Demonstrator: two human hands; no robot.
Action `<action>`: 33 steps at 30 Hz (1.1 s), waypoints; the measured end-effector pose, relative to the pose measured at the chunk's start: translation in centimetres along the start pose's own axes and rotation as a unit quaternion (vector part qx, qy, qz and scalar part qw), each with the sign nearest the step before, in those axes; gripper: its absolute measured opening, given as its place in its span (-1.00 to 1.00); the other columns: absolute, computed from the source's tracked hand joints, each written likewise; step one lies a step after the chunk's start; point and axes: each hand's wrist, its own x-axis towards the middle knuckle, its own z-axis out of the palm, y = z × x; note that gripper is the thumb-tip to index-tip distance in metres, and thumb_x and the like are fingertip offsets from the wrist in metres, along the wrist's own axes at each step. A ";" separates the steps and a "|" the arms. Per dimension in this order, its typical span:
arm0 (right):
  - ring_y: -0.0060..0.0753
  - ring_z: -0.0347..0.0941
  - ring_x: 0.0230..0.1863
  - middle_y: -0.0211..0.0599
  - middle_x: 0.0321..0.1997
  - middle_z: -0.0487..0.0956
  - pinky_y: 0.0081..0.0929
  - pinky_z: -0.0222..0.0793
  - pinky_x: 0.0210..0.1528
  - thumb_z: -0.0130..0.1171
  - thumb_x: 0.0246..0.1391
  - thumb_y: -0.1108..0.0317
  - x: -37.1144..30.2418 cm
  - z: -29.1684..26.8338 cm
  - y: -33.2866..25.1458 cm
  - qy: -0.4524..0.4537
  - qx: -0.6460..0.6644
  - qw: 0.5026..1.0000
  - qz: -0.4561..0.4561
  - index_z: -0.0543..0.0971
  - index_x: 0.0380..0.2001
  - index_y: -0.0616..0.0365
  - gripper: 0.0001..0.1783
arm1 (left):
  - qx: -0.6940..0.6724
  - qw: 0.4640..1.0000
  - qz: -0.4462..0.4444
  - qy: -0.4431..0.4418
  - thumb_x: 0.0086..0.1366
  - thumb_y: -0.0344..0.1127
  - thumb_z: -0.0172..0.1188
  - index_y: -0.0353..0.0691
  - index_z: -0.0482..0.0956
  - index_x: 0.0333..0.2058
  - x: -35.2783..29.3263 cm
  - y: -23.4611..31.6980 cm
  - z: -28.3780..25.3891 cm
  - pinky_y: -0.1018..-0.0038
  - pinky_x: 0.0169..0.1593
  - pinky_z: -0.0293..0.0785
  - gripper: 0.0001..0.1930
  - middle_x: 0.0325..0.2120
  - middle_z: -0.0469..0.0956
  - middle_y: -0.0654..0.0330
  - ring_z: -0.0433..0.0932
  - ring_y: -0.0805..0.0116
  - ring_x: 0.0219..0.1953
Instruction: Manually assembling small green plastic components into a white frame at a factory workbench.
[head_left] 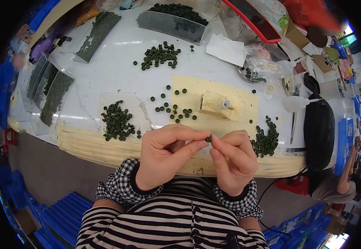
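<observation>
Between my two hands, over the table's near edge, is a small dark green round part (pixel 208 139). My left hand (pixel 164 153) pinches it between thumb and forefinger. From the other side my right hand (pixel 235 159) is closed too, its fingertips touching the same part. Just beyond the hands, several loose dark green round parts (pixel 175 111) lie scattered on a yellow sheet (pixel 247 110) and the white tabletop. A yellow-wrapped block with a small upright peg (pixel 220 103) stands on that sheet. Piles of like parts lie left (pixel 118 120) and right (pixel 266 137) of my hands.
Another pile (pixel 160 56) lies farther back. Clear bins (pixel 172 25) of green parts stand at the back and left. At the right are a white squeeze bottle (pixel 295 103), tweezers (pixel 293 128) and a black pouch (pixel 319 133). A red-edged phone (pixel 255 18) sits above. Another person (pixel 340 184) is at far right.
</observation>
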 end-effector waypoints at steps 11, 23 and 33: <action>-0.42 0.37 -0.43 -0.39 -0.43 0.53 -0.52 0.25 -0.39 0.37 -0.19 0.64 0.1 0.2 -0.3 -0.013 -0.027 0.999 -0.035 0.69 -0.17 0.19 -0.60 | 0.001 1.000 0.026 0.011 0.18 -0.63 0.27 -0.32 0.68 -0.19 0.0 0.1 0.3 0.77 -0.52 0.21 -0.78 -0.36 0.66 0.20 0.40 0.74 -0.52; -0.39 0.39 -0.44 -0.38 -0.42 0.53 -0.52 0.28 -0.39 0.38 -0.20 0.63 -0.1 0.1 -0.1 -0.009 -0.072 0.995 -0.071 0.68 -0.15 0.21 -0.59 | 0.037 0.997 -0.059 -0.023 0.16 -0.66 0.27 -0.37 0.67 -0.22 0.0 0.9 -0.1 0.64 -0.26 0.46 -0.80 -0.30 0.64 0.09 0.58 0.49 -0.31; -0.42 0.39 -0.41 -0.40 -0.42 0.54 -0.52 0.26 -0.35 0.36 -0.14 0.62 -0.3 0.0 -0.1 -0.008 -0.020 0.999 -0.024 0.69 -0.14 0.18 -0.60 | 0.039 0.995 -0.088 -0.009 0.17 -0.61 0.30 -0.38 0.63 -0.19 -0.3 0.8 -0.1 0.71 -0.33 0.32 -0.79 -0.39 0.61 0.25 0.40 0.67 -0.42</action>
